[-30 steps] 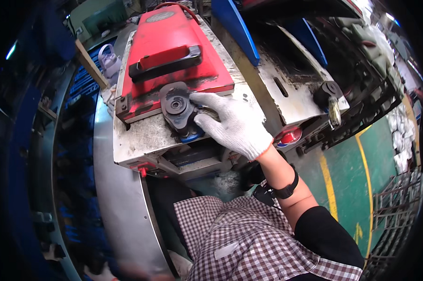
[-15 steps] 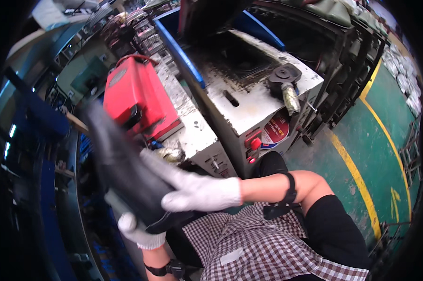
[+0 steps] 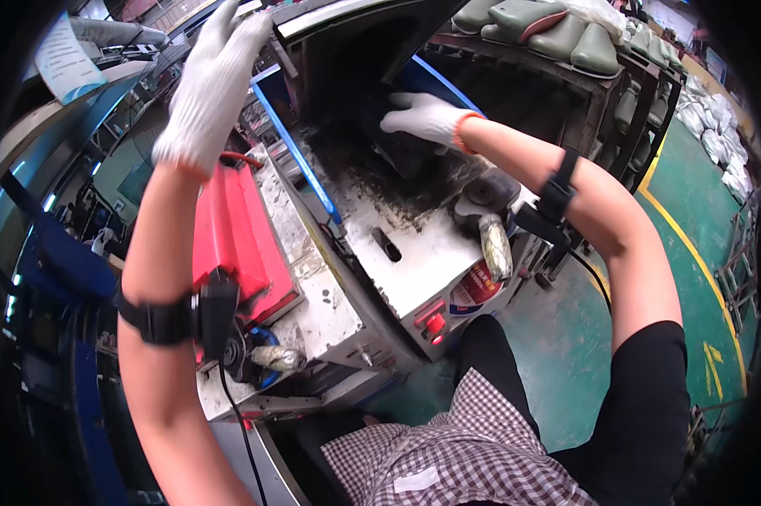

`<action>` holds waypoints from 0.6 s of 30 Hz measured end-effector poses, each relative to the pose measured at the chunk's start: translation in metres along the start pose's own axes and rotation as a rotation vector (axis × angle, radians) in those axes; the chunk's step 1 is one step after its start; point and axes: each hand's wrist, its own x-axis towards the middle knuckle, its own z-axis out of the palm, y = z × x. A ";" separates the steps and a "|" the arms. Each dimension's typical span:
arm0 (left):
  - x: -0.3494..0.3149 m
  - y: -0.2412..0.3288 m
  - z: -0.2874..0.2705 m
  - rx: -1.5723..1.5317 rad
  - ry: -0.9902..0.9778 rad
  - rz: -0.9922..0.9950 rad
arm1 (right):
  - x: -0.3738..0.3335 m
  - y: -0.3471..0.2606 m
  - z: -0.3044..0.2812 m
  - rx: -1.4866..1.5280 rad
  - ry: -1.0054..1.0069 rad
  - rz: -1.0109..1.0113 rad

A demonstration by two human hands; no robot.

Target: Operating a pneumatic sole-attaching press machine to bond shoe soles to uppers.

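Note:
My left hand, in a white knit glove, is raised at the upper left. Its fingers stretch upward beside the edge of the machine's raised dark upper part; whether they touch it I cannot tell. In a matching glove, my right hand reaches into the dark bay of the machine, thumb apart from the fingers. Just below that hand lies a black shape, too dark to make out as the black boot seen earlier. Blue guard rails flank the bay.
A red cover sits on the neighbouring white machine at left. A tape-wrapped handle juts from the machine's front right corner, above a red button. Green boots top a rack at the far right. Cables hang from both forearms.
Both hands have left the black boot they held at the lower left. The left hand has risen to the upper left; the right has moved forward into the machine's bay.

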 end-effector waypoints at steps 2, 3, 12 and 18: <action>0.048 -0.003 0.019 0.138 -0.018 0.138 | 0.034 0.009 0.009 -0.222 0.001 -0.074; 0.065 -0.004 0.033 0.189 -0.020 0.216 | 0.045 0.014 0.011 -0.391 -0.010 -0.012; 0.089 -0.018 0.041 0.436 -0.140 0.061 | 0.040 0.021 0.013 -0.568 -0.289 0.089; 0.064 -0.033 0.064 0.937 -0.053 0.595 | -0.044 -0.005 -0.003 -0.679 -0.098 -0.286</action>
